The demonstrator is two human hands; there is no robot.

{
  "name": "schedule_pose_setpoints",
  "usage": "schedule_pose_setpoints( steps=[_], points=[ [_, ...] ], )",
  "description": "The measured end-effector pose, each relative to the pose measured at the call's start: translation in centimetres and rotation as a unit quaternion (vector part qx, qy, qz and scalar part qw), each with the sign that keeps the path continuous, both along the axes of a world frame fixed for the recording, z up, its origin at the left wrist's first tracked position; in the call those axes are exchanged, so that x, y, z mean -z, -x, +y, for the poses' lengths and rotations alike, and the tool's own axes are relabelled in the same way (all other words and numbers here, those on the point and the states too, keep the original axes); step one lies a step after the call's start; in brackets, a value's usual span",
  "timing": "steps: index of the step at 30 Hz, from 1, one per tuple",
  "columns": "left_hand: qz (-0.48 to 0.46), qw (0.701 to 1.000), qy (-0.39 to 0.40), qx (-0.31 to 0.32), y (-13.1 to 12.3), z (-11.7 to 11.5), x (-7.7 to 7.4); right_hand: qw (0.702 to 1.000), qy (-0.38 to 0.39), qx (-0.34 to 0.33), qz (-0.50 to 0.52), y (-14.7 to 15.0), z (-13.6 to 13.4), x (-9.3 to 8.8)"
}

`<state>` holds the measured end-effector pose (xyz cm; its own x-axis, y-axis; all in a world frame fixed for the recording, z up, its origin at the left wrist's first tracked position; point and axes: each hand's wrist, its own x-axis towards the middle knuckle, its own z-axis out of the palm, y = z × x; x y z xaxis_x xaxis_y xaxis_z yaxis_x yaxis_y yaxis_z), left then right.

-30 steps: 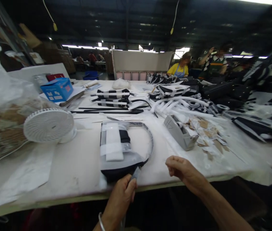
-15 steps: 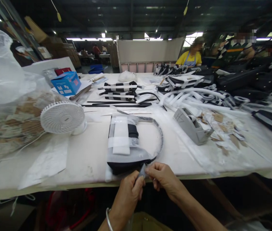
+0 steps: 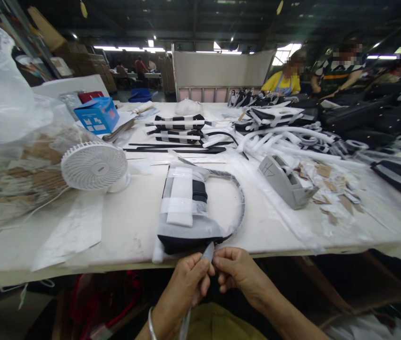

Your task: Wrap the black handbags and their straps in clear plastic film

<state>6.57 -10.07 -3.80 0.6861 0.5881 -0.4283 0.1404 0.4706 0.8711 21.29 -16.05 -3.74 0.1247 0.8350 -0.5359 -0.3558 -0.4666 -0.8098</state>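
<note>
Strap end pinched between left hand and right hand, fingertips meeting at table edge.

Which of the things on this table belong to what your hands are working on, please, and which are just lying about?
In hand: strap end, pinched between left hand and right hand; wrapped black bag it runs to.
Lying about: white fan, tape dispenser, blue box, clear plastic sack, striped bundles.
</note>
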Motion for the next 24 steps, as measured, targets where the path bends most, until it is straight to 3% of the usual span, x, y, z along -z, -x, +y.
schedule_pose_setpoints(
  steps=[5,12,16,20,24],
  points=[
    [-0.028,0.999,0.035,-0.01,1.0,-0.8,-0.6,0.998,0.0,0.061,-0.014,2.7,0.5,1.2],
    [-0.01,0.998,0.05,-0.032,2.4,-1.8,0.2,0.987,-0.007,0.162,0.011,5.5,1.2,2.5],
    [-0.019,0.998,0.036,-0.041,2.4,-1.9,0.5,0.977,-0.031,0.169,0.127,5.8,0.2,1.3],
    [-0.011,0.999,0.023,-0.041,2.4,-2.0,0.5,0.93,-0.015,0.192,0.313,5.4,-0.9,0.0],
    [0.016,1.0,0.012,-0.019,2.7,-1.6,0.1,0.902,-0.041,0.172,0.393,4.7,-1.0,-0.5]
  ],
)
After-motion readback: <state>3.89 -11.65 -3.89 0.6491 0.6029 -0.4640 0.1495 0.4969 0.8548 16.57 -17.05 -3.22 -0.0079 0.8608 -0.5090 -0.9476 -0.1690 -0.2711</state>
